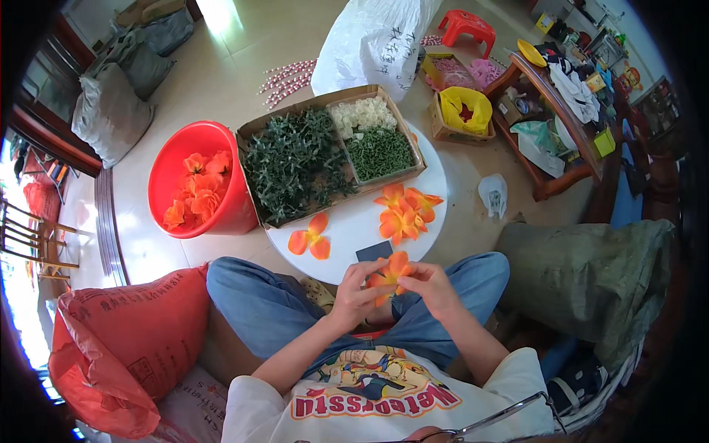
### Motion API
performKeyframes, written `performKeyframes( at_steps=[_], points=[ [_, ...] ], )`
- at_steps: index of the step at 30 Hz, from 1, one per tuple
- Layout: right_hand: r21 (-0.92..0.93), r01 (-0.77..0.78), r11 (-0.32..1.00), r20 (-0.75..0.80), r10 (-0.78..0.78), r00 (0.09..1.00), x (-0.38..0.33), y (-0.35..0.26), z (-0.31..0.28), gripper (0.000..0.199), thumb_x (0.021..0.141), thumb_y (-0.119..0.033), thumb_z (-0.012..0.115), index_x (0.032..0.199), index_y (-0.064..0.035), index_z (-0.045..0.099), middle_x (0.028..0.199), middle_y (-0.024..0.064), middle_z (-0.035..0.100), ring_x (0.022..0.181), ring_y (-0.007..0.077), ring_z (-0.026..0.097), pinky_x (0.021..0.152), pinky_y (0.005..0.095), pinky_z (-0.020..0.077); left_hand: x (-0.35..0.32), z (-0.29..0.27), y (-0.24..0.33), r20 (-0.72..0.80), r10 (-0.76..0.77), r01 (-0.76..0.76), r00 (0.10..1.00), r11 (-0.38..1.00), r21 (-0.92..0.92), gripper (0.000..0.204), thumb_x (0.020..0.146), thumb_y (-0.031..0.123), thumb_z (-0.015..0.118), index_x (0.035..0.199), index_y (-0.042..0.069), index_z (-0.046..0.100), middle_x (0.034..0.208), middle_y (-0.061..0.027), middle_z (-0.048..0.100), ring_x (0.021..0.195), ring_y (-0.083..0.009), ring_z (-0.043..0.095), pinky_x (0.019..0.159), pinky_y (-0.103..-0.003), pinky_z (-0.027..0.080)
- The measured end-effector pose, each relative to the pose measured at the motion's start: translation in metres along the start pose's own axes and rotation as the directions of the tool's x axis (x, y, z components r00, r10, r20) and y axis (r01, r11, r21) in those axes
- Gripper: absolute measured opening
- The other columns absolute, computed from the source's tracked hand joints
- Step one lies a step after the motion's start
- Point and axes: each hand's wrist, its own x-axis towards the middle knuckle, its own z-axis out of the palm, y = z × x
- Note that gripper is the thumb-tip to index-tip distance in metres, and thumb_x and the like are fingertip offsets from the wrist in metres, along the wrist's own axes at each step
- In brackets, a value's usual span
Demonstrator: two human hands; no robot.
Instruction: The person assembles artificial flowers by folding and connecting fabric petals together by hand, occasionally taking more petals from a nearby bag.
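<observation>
Just off the near edge of a round white table [336,266], both my hands hold an orange artificial flower petal piece [390,276]. My left hand [356,297] grips it from the left side, fingers closed. From the right, my right hand [430,286] pinches it between thumb and fingers. Several orange petal pieces [400,218] lie in an overlapping pile on the table, beyond my hands. One more petal piece [309,238] lies by itself to the left. A small dark grey rectangle [374,252] sits close to my fingers.
A cardboard box [244,159] of dark green leaves [295,162], white flower pieces [363,114] and green stems [380,153] covers the table's far side. A red bucket [164,173] holds orange flowers. Sacks [140,317] flank my knees; a wooden stand [569,177] stands right.
</observation>
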Motion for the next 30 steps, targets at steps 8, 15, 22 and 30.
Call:
performKeyframes(
  at_steps=[8, 15, 22, 30],
  points=[
    [0.076, 0.064, 0.995, -0.131, -0.054, 0.990, 0.011, 0.001, 0.006, 0.010, 0.085, -0.007, 0.063, 0.091, 0.0001, 0.065, 0.080, 0.0014, 0.063, 0.072, 0.0061, 0.057, 0.069, 0.0204, 0.0454, -0.001, 0.007, 0.003, -0.011, -0.677, 0.504, 0.736, 0.559, -0.659, 0.031, 0.082, -0.002, 0.061, 0.113, 0.004, 0.060, 0.114, -0.0111, 0.059, 0.094, -0.0156, 0.059, 0.078, -0.027, 0.049],
    [0.021, 0.077, 0.997, -0.087, -0.075, 0.993, 0.026, 0.007, 0.009, 0.010, 0.087, -0.006, 0.061, 0.093, 0.0003, 0.065, 0.081, 0.0014, 0.064, 0.071, 0.0054, 0.057, 0.067, 0.0198, 0.0456, 0.011, 0.005, -0.007, 0.283, -0.754, 0.699, 0.593, 0.307, -0.646, 0.013, 0.087, 0.008, 0.064, 0.096, -0.002, 0.061, 0.087, -0.0024, 0.064, 0.080, -0.0064, 0.060, 0.074, -0.020, 0.047],
    [0.053, 0.044, 0.998, -0.136, -0.036, 0.990, 0.028, 0.014, 0.002, 0.011, 0.088, -0.008, 0.060, 0.095, 0.0001, 0.064, 0.083, 0.0020, 0.064, 0.074, 0.0054, 0.058, 0.068, 0.0198, 0.0460, 0.014, 0.010, -0.007, 0.263, -0.760, 0.660, 0.594, 0.274, -0.700, 0.008, 0.086, 0.006, 0.065, 0.088, 0.000, 0.062, 0.080, -0.0015, 0.064, 0.071, -0.0041, 0.058, 0.066, -0.018, 0.047],
    [0.101, 0.010, 0.995, -0.169, 0.007, 0.986, 0.033, 0.023, -0.003, 0.012, 0.090, -0.013, 0.059, 0.094, -0.0021, 0.062, 0.081, -0.0001, 0.062, 0.075, 0.0056, 0.058, 0.069, 0.0199, 0.0464, 0.012, 0.016, -0.013, 0.284, -0.760, 0.663, 0.584, 0.246, -0.707, 0.008, 0.087, 0.007, 0.063, 0.086, 0.000, 0.061, 0.080, -0.0008, 0.063, 0.073, -0.0053, 0.059, 0.070, -0.019, 0.049]
  ],
)
